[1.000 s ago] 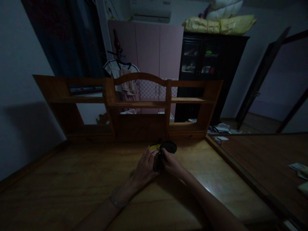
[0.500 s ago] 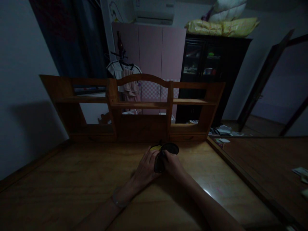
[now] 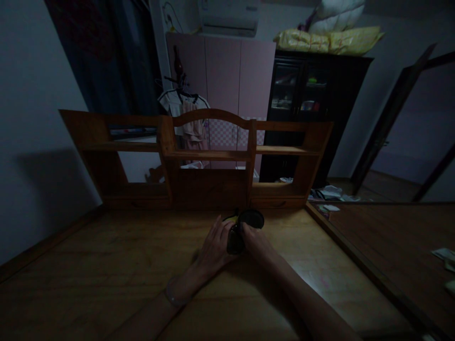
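Observation:
Over the wooden desktop I hold what looks like a pair of dark sunglasses (image 3: 251,218), with two rounded dark lenses set at a slant. My left hand (image 3: 215,241) is closed round the near lens side, its fingers on the far side partly hidden. At the middle of the sunglasses, my right hand (image 3: 256,240) pinches with thumb and fingers. A small yellow patch (image 3: 231,219) with a thin black curved edge shows behind my left fingertips; I cannot make out what it belongs to.
A wooden shelf unit (image 3: 209,155) with open compartments stands along the desk's (image 3: 135,265) far edge. Past it are a pink wardrobe (image 3: 222,76), hanging clothes (image 3: 192,118) and a black cabinet (image 3: 316,85). A wall rises on the left. The room is dim.
The near lens has turned slightly and shows a little more of its face. Both hands keep almost the same place and grip.

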